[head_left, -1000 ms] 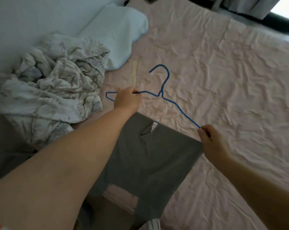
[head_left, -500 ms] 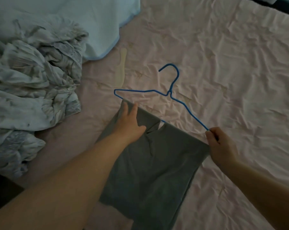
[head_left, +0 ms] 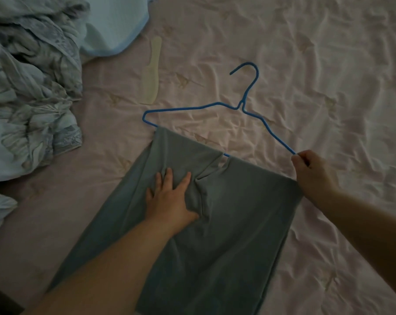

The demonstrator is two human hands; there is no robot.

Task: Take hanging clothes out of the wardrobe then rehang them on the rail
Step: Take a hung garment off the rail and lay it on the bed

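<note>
I see a bed (head_left: 329, 64) under a wrinkled pink sheet. On it lie a crumpled quilt (head_left: 28, 87) far left, a pale blue pillow (head_left: 115, 23) beside it, a cream comb (head_left: 152, 71), a blue hanger (head_left: 244, 108) and grey trousers (head_left: 226, 235) near me.

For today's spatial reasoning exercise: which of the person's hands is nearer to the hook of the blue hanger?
The right hand. It pinches the blue hanger at its right end, below and right of the hook. The left hand presses flat on the grey garment, farther below.
</note>
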